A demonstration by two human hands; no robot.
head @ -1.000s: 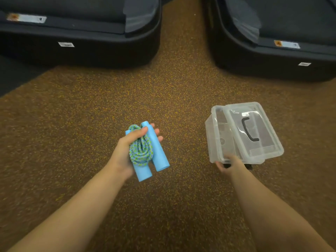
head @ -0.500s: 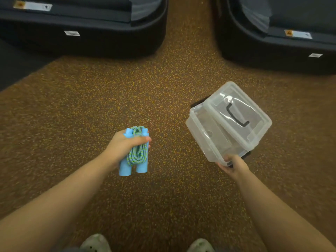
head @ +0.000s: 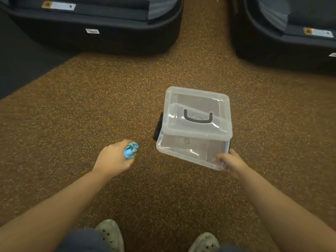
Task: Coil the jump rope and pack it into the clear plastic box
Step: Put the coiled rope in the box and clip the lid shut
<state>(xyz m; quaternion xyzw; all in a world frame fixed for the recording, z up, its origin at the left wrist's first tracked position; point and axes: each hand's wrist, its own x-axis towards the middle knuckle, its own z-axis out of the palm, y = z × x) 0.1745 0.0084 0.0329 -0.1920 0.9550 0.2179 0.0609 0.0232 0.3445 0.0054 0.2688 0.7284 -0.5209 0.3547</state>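
Observation:
My left hand [head: 112,158] is closed around the coiled jump rope [head: 131,150]. Only the tips of its blue handles and a bit of blue-green cord stick out past my fingers; the rest is hidden under the hand. My right hand [head: 230,161] grips the near right corner of the clear plastic box [head: 193,144] and holds it tilted above the floor. The box's clear lid [head: 198,100], with a black handle [head: 198,118], sits on top. The rope is to the left of the box, apart from it.
Speckled brown rubber flooring lies underneath. Two large black machine bases stand at the back left [head: 94,28] and the back right [head: 291,37], with a strip of floor between them. My two light shoes [head: 111,233] [head: 205,241] show at the bottom edge.
My right hand has swung the box leftward and turned it, so the lid handle now faces me. My left hand rolled over, hiding most of the rope. My feet came into view.

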